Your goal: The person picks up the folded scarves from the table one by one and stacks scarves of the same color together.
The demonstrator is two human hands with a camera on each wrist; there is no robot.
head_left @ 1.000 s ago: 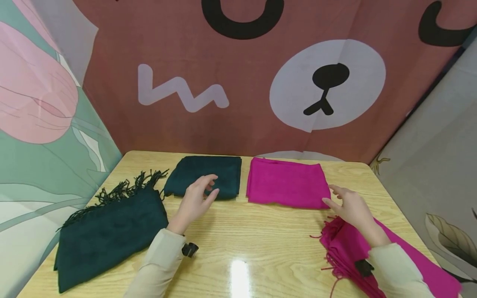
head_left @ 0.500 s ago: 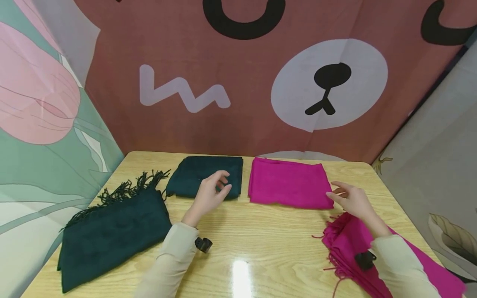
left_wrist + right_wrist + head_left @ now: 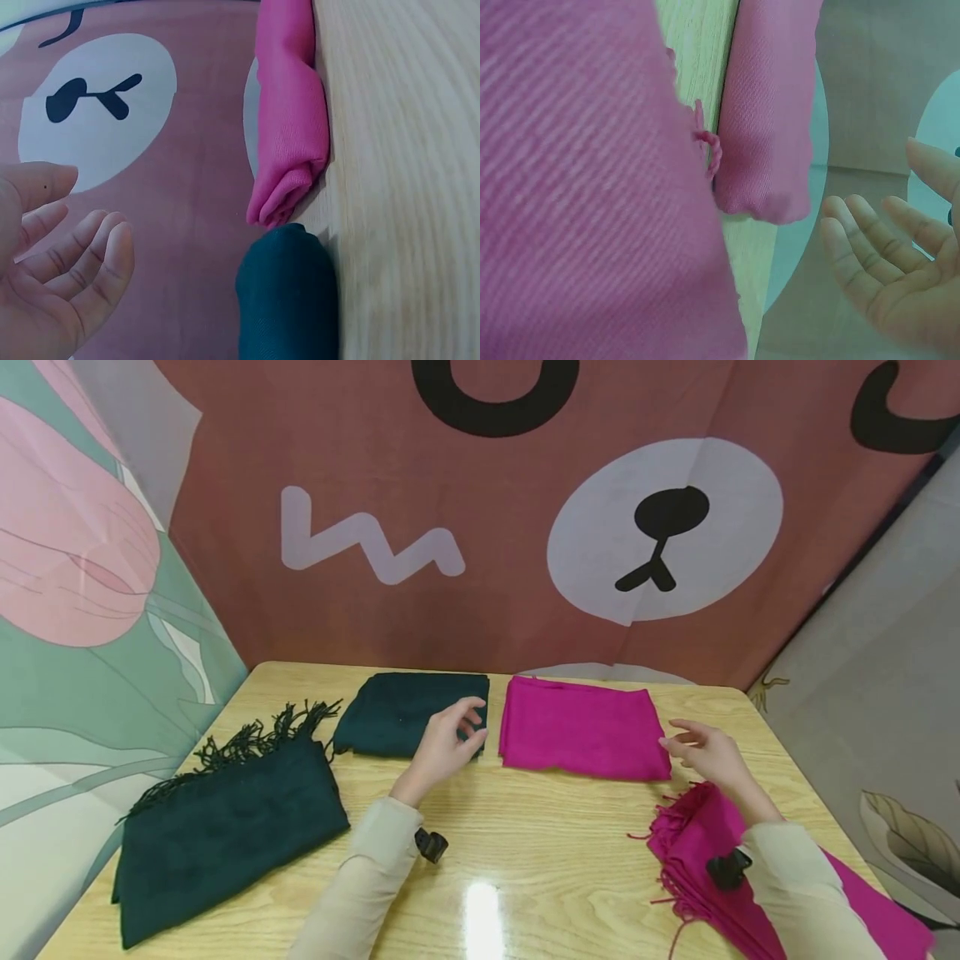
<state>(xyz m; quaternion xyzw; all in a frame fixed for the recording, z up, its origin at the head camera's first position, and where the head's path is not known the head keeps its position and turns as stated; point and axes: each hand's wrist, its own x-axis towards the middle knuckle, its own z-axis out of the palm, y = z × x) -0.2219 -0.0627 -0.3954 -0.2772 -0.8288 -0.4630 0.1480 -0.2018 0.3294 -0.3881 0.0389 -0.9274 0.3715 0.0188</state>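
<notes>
In the head view a folded dark green scarf (image 3: 405, 714) lies at the back of the table, left of a folded magenta scarf (image 3: 581, 727). My left hand (image 3: 444, 743) hovers over the green one's right front corner with loosely bent fingers and holds nothing. At the magenta scarf's right edge my right hand (image 3: 705, 756) hangs in the air, fingers relaxed and nothing in them. The left wrist view shows the left hand (image 3: 60, 262) apart from the rolled-looking ends of the green scarf (image 3: 289, 296) and the magenta scarf (image 3: 292, 112).
A fringed dark green scarf (image 3: 225, 839) lies folded at the table's left. Under the right forearm a fringed magenta scarf (image 3: 697, 860) spreads toward the near right corner. The wooden table (image 3: 525, 852) meets a printed cloth backdrop (image 3: 495, 618) behind.
My left hand has moved right across the green folded scarf. My right hand has drawn slightly right and up from the magenta scarf's edge. The scarves lie as before.
</notes>
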